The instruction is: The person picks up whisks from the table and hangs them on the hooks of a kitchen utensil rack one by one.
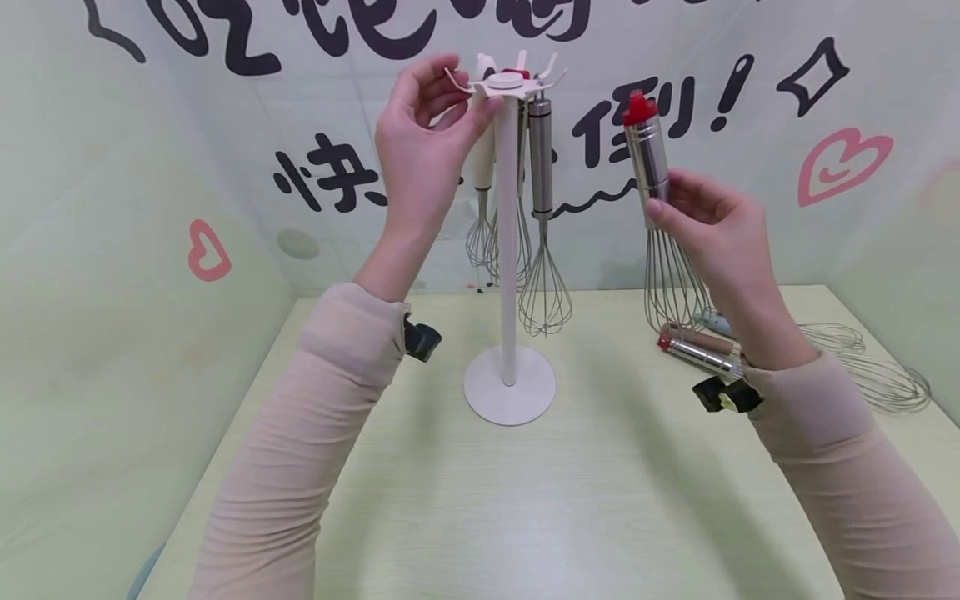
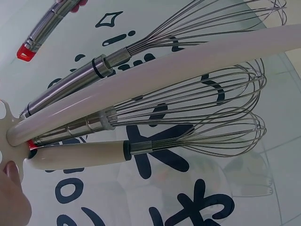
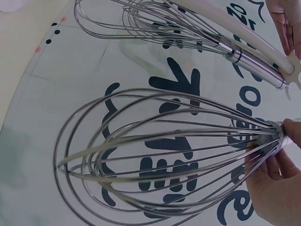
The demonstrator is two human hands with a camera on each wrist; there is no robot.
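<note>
My left hand (image 1: pixel 427 125) is at the top of a white stand (image 1: pixel 507 242), thumb and fingers pinching the edge of its hooked top plate. Whisks hang from that plate: a steel-handled whisk (image 1: pixel 541 158) at the right, a white-handled whisk (image 2: pixel 84 155) at the left, and another steel one (image 2: pixel 75 129) with a red end between them. To the right of the stand my right hand (image 1: pixel 716 221) grips a steel whisk (image 1: pixel 647 158) low on its handle. Its red end points up, wires down, apart from the stand.
More whisks lie on the table at the right, among them a steel one (image 1: pixel 701 354) with a red end and a brown-handled one (image 1: pixel 697 338). The stand's round base (image 1: pixel 487 392) rests on the table (image 1: pixel 525 500). A printed backdrop (image 1: pixel 337 250) rises behind.
</note>
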